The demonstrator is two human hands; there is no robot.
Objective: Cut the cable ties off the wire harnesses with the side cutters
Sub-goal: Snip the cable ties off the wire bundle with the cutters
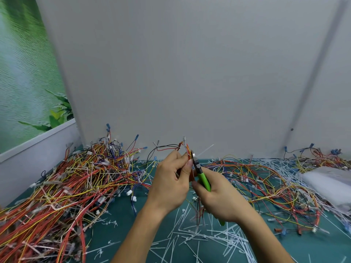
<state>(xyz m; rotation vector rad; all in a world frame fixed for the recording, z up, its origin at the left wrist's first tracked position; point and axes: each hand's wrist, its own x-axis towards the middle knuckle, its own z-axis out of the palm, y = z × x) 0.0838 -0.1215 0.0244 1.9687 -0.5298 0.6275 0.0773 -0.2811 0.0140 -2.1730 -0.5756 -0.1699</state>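
Note:
My left hand (pixel 171 179) pinches a thin wire harness (pixel 187 149) of red, yellow and black wires, held upright above the green table (pixel 121 221). My right hand (pixel 218 198) grips the green-handled side cutters (pixel 203 179). Their jaws (pixel 194 158) sit against the harness just above my left thumb. A white cable tie tail (pixel 206 149) sticks out to the right of the jaws. The harness's lower wires hang down between my hands.
A big heap of tied harnesses (pixel 62 186) covers the left of the table. A looser tangle of wires (pixel 266 183) lies on the right, beside a white bag (pixel 328 183). Several cut white ties (pixel 205 242) litter the front. A grey wall (pixel 180 73) stands close behind.

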